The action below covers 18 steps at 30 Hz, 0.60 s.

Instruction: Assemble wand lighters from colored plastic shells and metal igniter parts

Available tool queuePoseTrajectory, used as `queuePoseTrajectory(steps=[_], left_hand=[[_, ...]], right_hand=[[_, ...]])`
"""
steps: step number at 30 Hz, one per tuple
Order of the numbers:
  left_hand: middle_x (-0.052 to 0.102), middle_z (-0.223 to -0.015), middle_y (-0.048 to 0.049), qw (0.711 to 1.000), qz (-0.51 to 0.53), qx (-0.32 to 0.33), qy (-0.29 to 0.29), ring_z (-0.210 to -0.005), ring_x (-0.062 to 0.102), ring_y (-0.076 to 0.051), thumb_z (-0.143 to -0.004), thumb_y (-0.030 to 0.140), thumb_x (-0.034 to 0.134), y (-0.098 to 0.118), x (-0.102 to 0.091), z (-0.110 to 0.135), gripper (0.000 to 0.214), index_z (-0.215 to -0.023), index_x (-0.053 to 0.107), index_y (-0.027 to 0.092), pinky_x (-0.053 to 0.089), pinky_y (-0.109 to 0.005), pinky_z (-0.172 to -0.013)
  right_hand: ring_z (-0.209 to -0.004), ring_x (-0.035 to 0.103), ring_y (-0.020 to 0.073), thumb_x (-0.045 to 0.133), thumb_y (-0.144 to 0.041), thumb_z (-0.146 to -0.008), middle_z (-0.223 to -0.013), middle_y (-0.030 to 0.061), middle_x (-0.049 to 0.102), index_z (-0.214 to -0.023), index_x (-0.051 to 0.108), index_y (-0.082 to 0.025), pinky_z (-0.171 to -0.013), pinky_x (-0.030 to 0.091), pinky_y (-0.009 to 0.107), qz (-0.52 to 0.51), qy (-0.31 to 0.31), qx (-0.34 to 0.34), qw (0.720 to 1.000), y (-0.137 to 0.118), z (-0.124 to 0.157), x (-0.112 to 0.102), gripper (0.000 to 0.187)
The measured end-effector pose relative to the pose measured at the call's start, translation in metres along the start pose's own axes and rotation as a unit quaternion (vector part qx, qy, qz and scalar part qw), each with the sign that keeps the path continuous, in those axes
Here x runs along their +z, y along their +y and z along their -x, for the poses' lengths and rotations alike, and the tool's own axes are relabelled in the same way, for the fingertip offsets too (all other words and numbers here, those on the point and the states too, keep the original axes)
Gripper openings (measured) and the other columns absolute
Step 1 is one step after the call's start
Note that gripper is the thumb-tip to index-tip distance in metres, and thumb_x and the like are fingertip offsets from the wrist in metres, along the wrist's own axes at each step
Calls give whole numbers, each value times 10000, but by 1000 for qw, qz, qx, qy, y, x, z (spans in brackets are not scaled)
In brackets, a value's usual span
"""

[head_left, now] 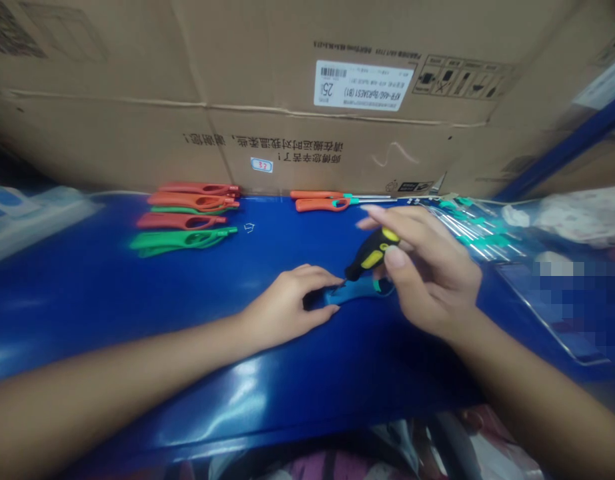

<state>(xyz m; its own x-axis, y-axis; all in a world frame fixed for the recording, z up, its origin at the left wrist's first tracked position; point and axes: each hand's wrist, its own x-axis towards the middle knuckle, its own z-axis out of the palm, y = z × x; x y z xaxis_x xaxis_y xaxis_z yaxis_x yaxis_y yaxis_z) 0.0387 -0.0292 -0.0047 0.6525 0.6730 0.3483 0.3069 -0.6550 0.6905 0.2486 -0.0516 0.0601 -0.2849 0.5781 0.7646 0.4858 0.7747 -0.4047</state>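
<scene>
A blue lighter handle [355,291] lies on the blue table, with a teal part showing in its opening. My left hand [300,297] pinches the near-left end of this handle between thumb and fingers. In my right hand [427,267] is a black and yellow screwdriver [368,259], tilted with its tip down at the handle by my left fingertips. Whether the tip sits in a screw is too small to tell. Behind my hands lie two orange lighters [320,204], with metal rods pointing right.
Red, orange and green lighter handles [182,220] lie at the back left. Metal rods with teal parts [480,227] are piled at the right, near a phone-like flat device [552,313]. A cardboard box wall [267,73] stands behind the blue table [187,393].
</scene>
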Motion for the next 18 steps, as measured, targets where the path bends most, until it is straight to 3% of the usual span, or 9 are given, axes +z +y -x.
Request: queuePoseTrajectory(steps=[3,6,9,13,18], left_hand=[[734,-1143,-70,1000,-1,-3,0,-1060,683,-220,-863,234,725,-1,0,0,291,-1149,699,187,542,-376,-975],[735,-1138,-63,1000,-2,2,-1,-1060,679,-209,-866,220,720,0,0,0,301,-1165,693,187,539,-359,-971],[735,-1132,-66,1000,1,1,-3,-1048,678,-208,-863,215,721,1,-1,0,289,-1148,698,180,542,-357,-959],[734,-1152,-79,1000,4,-4,-6,-1081,670,-227,-864,234,720,0,0,0,302,-1160,697,177,541,-385,-971],[738,-1132,-69,1000,1,1,-1,-1048,683,-217,-866,227,717,0,0,0,298,-1161,697,192,550,-378,-961]], right_hand=[[-620,609,130,509,-265,-1003,-1140,60,693,-1408,544,-340,-488,547,292,-85,-52,64,993,0,0,0,413],[-690,633,166,683,-263,-904,-999,47,709,-1295,649,-337,-528,564,309,-37,5,5,999,0,-1,-1,400],[-755,660,200,660,-246,-910,-987,61,727,-1290,666,-344,-591,583,341,10,15,-49,999,0,-1,-4,392],[-656,650,159,510,-256,-998,-1152,65,711,-1414,557,-342,-531,573,332,-78,-57,29,995,-1,1,-5,426],[-746,651,204,738,-219,-859,-923,46,728,-1245,699,-361,-603,584,350,27,25,-69,997,0,-2,-5,413]])
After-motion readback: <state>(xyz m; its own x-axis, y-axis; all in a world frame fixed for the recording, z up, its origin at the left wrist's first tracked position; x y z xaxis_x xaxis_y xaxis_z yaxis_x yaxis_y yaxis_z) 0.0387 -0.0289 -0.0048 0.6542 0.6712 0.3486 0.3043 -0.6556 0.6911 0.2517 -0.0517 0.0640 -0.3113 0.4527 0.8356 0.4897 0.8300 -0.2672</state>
